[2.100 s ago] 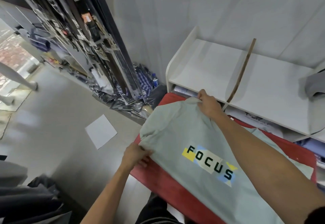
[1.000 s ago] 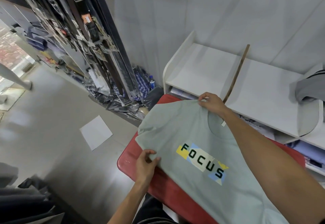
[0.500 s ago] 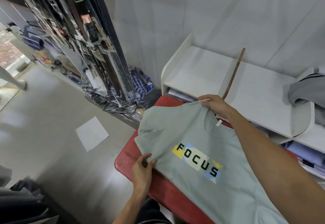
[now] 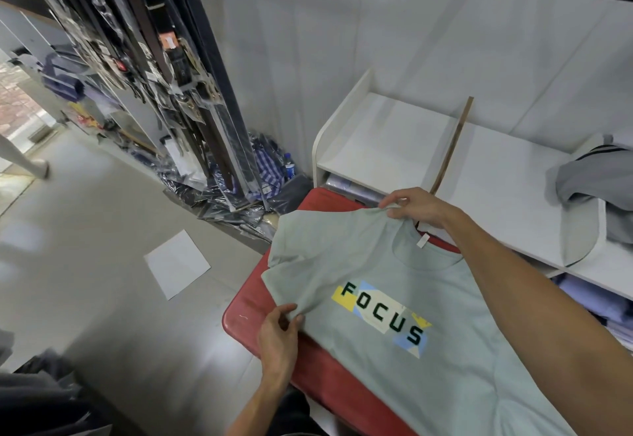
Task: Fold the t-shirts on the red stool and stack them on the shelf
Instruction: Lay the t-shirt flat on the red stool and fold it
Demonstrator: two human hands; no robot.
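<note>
The pale green t-shirt point(image 4: 394, 298) lies face up on the red stool point(image 4: 274, 329), with the "FOCUS" print point(image 4: 382, 317) at the centre of the view. The collar points toward 1 o'clock and the hem runs off the frame toward 5 o'clock.

The right hand point(image 4: 416, 208) pinches the shoulder seam beside the collar between thumb and curled fingers point(image 4: 394, 201), lifting that edge slightly off the stool. The right forearm crosses the shirt from 4 o'clock.

The left hand point(image 4: 279, 331) grips the sleeve-side edge of the shirt at 8 o'clock from the print, thumb on top and fingers point(image 4: 298, 321) curled under the fabric.

Compared with the frame 2.1 s ago, the left hand has shifted from the sleeve tip to a point nearer the print. The collar opening and its white label point(image 4: 422, 240), previously covered, are now exposed. The right hand keeps its hold at the same shoulder.

The white shelf point(image 4: 383, 137) stands just beyond the stool at 12 o'clock. A brown strip point(image 4: 452, 144) lies across its top board. A crumpled grey garment point(image 4: 585, 178) rests on the shelf at 2 o'clock. A white sheet point(image 4: 176, 262) lies on the floor point(image 4: 85, 247) at 9 o'clock. Packaged goods point(image 4: 236, 192) are heaped at the base of the hanging rack at 11 o'clock.
</note>
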